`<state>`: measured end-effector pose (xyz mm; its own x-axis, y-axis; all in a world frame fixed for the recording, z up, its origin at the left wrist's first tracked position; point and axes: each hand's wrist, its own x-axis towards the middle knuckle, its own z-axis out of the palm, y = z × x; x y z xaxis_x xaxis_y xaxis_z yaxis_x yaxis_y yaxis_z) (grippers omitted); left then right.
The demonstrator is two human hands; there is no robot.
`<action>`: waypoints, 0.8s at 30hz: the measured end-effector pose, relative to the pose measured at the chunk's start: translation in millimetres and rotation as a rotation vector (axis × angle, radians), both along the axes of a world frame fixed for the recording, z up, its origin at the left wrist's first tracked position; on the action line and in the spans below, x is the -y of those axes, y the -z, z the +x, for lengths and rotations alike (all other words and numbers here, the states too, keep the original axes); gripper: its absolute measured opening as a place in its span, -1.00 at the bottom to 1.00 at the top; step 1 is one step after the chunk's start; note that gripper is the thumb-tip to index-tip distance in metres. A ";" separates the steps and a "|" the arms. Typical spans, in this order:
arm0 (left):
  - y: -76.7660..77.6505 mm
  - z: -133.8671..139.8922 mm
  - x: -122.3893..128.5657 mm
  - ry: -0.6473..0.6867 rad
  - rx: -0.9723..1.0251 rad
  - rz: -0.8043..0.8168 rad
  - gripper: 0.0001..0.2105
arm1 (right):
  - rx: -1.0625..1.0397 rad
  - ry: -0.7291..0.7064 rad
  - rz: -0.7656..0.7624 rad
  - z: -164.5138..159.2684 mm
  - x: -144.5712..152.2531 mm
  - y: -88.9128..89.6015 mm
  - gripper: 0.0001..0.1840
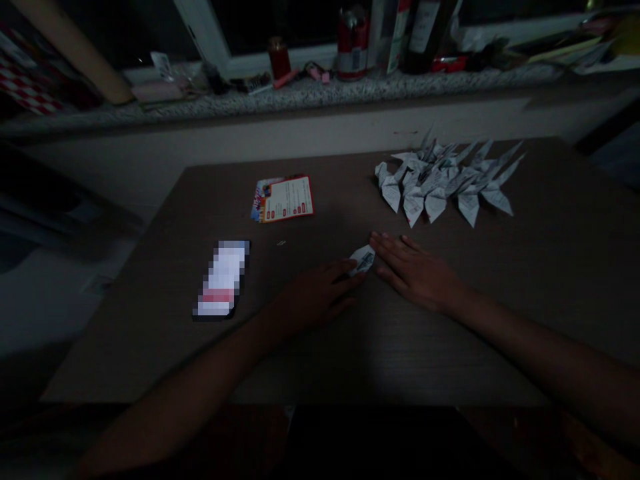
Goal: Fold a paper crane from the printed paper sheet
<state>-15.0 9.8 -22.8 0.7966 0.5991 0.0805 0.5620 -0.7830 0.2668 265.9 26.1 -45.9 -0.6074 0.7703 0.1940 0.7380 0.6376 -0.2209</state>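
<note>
A small folded piece of printed paper (365, 258) lies flat near the middle of the brown table (400, 353). My left hand (320, 290) holds it down from the left, its fingers over the paper's left side. From the other side, my right hand (417, 270) rests on the table, fingers stretched out and their tips at the paper's right edge. Beyond my right hand stands a cluster of several folded paper cranes (445, 177), made of similar printed paper.
To the left lies a lit phone (221, 280), its screen blurred out. Printed cards (290, 199) sit behind it. Along the granite sill (320, 97) stand a red can (353, 47), a small jar (279, 59), bottles (423, 33) and assorted clutter. The scene is dim.
</note>
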 end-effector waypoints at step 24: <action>-5.3 1.8 3.3 -0.003 -0.025 0.003 -0.53 | -0.009 -0.114 -0.033 5.2 -3.1 -0.2 -0.23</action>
